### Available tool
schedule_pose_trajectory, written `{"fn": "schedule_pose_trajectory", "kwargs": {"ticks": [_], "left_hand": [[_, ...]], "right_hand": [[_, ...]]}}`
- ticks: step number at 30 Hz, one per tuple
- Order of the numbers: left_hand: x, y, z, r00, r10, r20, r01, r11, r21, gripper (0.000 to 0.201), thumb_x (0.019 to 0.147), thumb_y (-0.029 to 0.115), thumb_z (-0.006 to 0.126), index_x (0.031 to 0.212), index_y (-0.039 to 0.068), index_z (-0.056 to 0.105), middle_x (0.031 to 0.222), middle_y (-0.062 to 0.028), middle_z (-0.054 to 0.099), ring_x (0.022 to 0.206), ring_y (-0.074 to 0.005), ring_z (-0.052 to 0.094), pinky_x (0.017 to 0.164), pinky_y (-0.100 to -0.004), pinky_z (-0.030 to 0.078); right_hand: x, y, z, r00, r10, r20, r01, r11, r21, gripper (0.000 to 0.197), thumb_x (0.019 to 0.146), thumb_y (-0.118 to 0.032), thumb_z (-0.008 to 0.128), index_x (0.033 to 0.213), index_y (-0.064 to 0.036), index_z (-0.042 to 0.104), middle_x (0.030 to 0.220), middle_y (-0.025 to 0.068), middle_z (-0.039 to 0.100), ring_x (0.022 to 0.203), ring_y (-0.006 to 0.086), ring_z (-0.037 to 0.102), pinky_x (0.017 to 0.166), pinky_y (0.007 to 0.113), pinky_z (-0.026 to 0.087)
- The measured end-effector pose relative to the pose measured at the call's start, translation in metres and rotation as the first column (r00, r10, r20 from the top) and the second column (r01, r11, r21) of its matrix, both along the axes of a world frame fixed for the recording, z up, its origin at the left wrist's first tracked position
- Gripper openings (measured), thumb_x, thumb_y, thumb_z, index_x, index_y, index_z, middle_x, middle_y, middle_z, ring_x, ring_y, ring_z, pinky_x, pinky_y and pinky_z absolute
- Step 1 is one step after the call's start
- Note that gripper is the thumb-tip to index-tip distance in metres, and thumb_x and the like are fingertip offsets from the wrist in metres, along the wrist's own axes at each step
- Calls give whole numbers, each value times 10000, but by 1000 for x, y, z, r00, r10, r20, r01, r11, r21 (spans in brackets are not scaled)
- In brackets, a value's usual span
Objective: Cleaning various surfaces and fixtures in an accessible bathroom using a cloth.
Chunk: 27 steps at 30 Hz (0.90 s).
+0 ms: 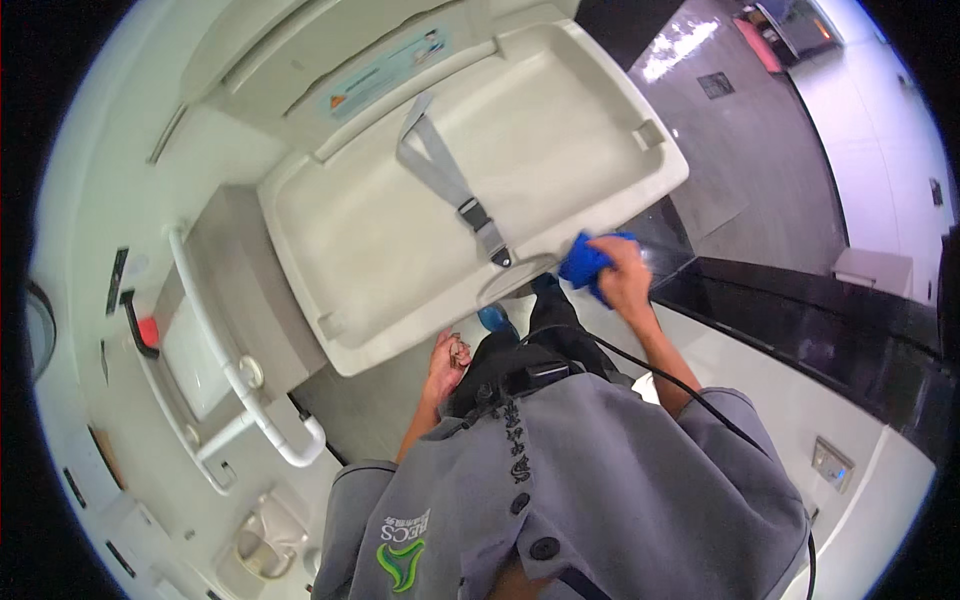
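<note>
In front of me a cream fold-down baby changing table [380,230] is lowered from the wall. A grey safety strap [440,170] with a black buckle [475,213] lies across its tray. My right hand [625,280] is closed on a bunched blue cloth [585,266], just off the near right edge of the table. My left hand [447,365] hangs low beside the near edge, with its fingers curled. Something small and brownish shows at those fingers, too small to name.
White grab rails [215,345] and a beige box-shaped unit [240,270] stand at the left. A white basin-like fixture [265,540] is at the lower left. To the right run a black ledge [790,305] and a grey floor [740,150]. A black cable [690,385] crosses my right arm.
</note>
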<state>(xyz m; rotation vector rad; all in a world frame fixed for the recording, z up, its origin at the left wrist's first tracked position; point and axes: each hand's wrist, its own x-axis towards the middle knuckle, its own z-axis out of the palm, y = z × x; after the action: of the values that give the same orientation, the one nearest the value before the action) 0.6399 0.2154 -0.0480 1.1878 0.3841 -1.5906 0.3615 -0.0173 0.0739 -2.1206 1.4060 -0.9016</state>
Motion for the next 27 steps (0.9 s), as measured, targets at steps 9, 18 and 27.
{"fn": "schedule_pose_trajectory", "kwargs": {"ticks": [9, 18, 27], "left_hand": [[-3, -24, 21, 969, 129, -212, -94, 981, 170, 242, 870, 218, 490, 693, 83, 397, 593, -20, 357, 509, -125, 357, 446, -249, 309], [55, 42, -32, 913, 36, -405, -200, 908, -368, 150, 866, 241, 478, 830, 114, 549, 570, -20, 455, 488, -143, 468, 467, -280, 387], [59, -77, 232, 742, 470, 478, -182, 828, -531, 97, 888, 146, 508, 836, 64, 518, 561, 31, 408, 457, -48, 340, 460, -167, 377]], "right_hand": [[-74, -74, -104, 501, -854, 144, 524, 431, 734, 401, 725, -94, 421, 1096, -73, 569, 995, 82, 617, 764, 238, 604, 759, 352, 492], [-35, -75, -71, -33, -968, 250, -417, 241, 876, 394, 723, -177, 407, 1046, -3, 552, 996, 137, 621, 865, 263, 618, 806, 416, 496], [38, -156, 81, 102, -655, 749, -253, 711, 656, 379, 680, -1, 388, 1034, -16, 526, 912, 52, 585, 833, 171, 551, 793, 288, 434]]}}
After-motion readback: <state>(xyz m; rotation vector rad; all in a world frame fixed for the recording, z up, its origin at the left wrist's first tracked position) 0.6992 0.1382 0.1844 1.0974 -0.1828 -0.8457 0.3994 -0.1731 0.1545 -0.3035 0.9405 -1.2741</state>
